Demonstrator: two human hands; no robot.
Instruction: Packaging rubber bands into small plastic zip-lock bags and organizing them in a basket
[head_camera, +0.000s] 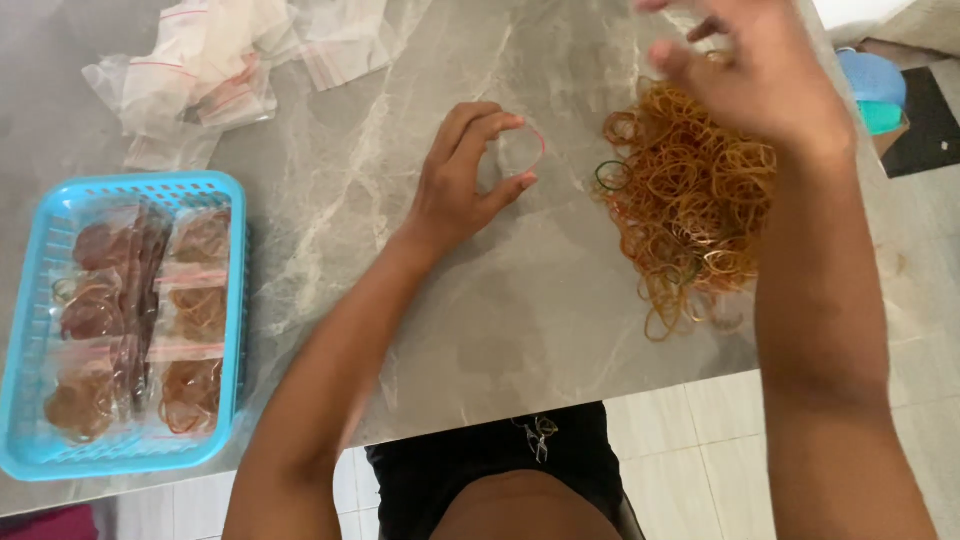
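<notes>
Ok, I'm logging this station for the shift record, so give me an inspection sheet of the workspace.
Surface: grey marbled table, no spills seen.
Job's things: heap of rubber bands at right; small clear bag by the left hand; blue basket at left with filled bags.
Clutter: empty bags piled at top left.
Grippers: left hand pinches the clear bag; right hand is raised over the heap, blurred.
Cables: nothing seen.
Surroundings: tiled floor; blue object off the table's right edge.
</notes>
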